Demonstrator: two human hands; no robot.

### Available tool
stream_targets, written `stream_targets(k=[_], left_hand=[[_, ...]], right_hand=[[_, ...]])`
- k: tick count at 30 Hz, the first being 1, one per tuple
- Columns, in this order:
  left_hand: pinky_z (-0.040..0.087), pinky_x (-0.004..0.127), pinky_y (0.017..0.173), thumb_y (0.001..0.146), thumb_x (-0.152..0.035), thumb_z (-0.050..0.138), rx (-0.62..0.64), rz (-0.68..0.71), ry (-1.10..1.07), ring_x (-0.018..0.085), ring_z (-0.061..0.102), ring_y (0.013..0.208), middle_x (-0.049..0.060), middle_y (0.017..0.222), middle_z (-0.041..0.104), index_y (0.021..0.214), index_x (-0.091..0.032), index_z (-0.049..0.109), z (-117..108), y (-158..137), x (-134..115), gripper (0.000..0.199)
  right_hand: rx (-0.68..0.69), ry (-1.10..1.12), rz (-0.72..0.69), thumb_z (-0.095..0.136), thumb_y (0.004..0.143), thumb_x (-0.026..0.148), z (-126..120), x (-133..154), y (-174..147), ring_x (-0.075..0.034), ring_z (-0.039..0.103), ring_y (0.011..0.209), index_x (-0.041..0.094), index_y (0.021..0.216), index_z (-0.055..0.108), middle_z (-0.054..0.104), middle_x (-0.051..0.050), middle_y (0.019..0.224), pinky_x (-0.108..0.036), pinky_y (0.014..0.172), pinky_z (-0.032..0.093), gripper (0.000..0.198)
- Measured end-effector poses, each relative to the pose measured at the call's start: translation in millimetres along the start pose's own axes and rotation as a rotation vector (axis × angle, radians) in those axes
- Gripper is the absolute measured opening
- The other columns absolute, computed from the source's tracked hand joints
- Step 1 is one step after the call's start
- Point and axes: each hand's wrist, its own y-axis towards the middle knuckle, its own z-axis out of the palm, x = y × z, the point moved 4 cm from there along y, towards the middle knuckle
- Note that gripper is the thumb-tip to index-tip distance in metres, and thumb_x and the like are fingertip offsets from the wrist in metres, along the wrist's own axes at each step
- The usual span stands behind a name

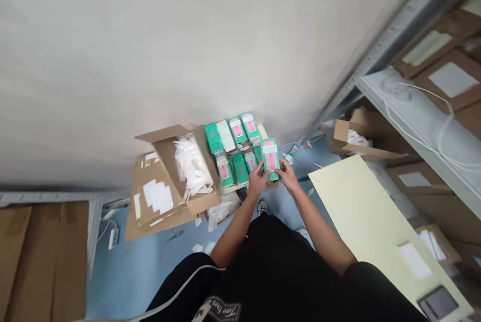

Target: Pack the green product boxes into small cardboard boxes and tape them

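Between my two hands I hold a green box (pixel 270 156) with a pink panel and a pale label across it. My left hand (pixel 257 180) grips its lower left side, and my right hand (pixel 287 175) grips its lower right side. Just left of it, several similar green boxes (pixel 239 167) stand in two rows on a small surface by the wall. One box (pixel 225 135) in the back row shows a whitish face. The held box partly covers the right end of the rows.
To the left, an open cardboard box (pixel 205 201) holds white plastic bags (pixel 190 161). A cream tabletop (pixel 353 201) at right carries a phone (pixel 438 303). Metal shelving (pixel 413 91) with cartons lines the right. Paper scraps and a power strip (pixel 113 237) lie on the blue floor.
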Motion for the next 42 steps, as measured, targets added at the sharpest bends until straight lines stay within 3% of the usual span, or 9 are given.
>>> stream_targets(k=[4, 10, 17, 22, 26, 30, 37, 42], left_hand=[[0.041, 0.049, 0.124, 0.086, -0.048, 0.078, 0.201, 0.014, 0.040, 0.032, 0.051, 0.146, 0.009, 0.156, 0.056, 0.156, -0.016, 0.051, 69, -8, -4, 0.081], [0.042, 0.051, 0.123, 0.083, -0.051, 0.079, 0.526, -0.007, 0.187, 0.034, 0.052, 0.145, 0.007, 0.156, 0.056, 0.155, -0.019, 0.053, 198, -34, 14, 0.083], [0.042, 0.046, 0.122, 0.088, -0.040, 0.074, 0.884, -0.015, 0.386, 0.031, 0.041, 0.153, 0.005, 0.164, 0.044, 0.157, -0.024, 0.050, 349, -97, 56, 0.075], [0.030, 0.043, 0.128, 0.087, -0.037, 0.073, 1.109, -0.050, 0.418, 0.028, 0.030, 0.159, 0.004, 0.171, 0.032, 0.163, -0.026, 0.039, 428, -147, 95, 0.084], [0.044, 0.044, 0.120, 0.088, -0.042, 0.071, 1.181, -0.204, 0.422, 0.029, 0.051, 0.146, 0.006, 0.169, 0.036, 0.167, -0.027, 0.029, 456, -165, 125, 0.090], [0.048, 0.044, 0.116, 0.088, -0.044, 0.071, 1.174, -0.280, 0.407, 0.028, 0.057, 0.140, 0.009, 0.164, 0.045, 0.167, -0.024, 0.027, 463, -158, 150, 0.093], [0.049, 0.045, 0.114, 0.082, -0.033, 0.079, 1.202, -0.366, 0.639, 0.030, 0.059, 0.138, 0.017, 0.157, 0.054, 0.162, -0.020, 0.040, 444, -127, 189, 0.090], [0.048, 0.046, 0.114, 0.086, -0.031, 0.077, 1.197, -0.394, 0.692, 0.035, 0.063, 0.132, 0.018, 0.138, 0.069, 0.147, -0.015, 0.056, 421, -124, 201, 0.066]], right_hand=[[-0.159, 0.072, -0.033, 0.071, 0.072, 0.032, -69, 7, -28, -0.027, 0.068, 0.114, 0.025, 0.130, 0.064, 0.074, -0.007, 0.127, -0.043, 0.102, 0.054, 0.059], [-0.456, 0.125, -0.090, 0.069, 0.076, 0.032, -195, -6, -96, -0.026, 0.069, 0.111, 0.024, 0.134, 0.060, 0.074, -0.008, 0.125, -0.043, 0.099, 0.055, 0.058], [-0.774, 0.154, -0.120, 0.070, 0.080, 0.037, -333, -34, -193, -0.028, 0.068, 0.116, 0.024, 0.136, 0.060, 0.073, -0.010, 0.128, -0.046, 0.101, 0.055, 0.059], [-0.911, 0.256, -0.083, 0.072, 0.074, 0.035, -408, -60, -252, -0.029, 0.069, 0.112, 0.023, 0.133, 0.061, 0.074, -0.010, 0.125, -0.047, 0.098, 0.056, 0.061], [-0.954, 0.361, -0.009, 0.074, 0.070, 0.040, -438, -88, -271, -0.029, 0.070, 0.107, 0.022, 0.129, 0.063, 0.076, -0.011, 0.120, -0.045, 0.090, 0.058, 0.063], [-0.988, 0.491, 0.049, 0.074, 0.066, 0.043, -442, -117, -259, -0.029, 0.071, 0.105, 0.020, 0.116, 0.068, 0.077, -0.012, 0.119, -0.043, 0.087, 0.057, 0.055], [-0.915, 0.416, 0.367, 0.074, 0.064, 0.034, -406, -164, -244, -0.027, 0.071, 0.093, 0.021, 0.101, 0.077, 0.080, -0.008, 0.101, -0.043, 0.087, 0.056, 0.039], [-1.025, 0.421, 0.447, 0.072, 0.067, 0.033, -373, -181, -246, -0.028, 0.072, 0.094, 0.021, 0.107, 0.076, 0.080, -0.010, 0.102, -0.043, 0.085, 0.057, 0.042]])
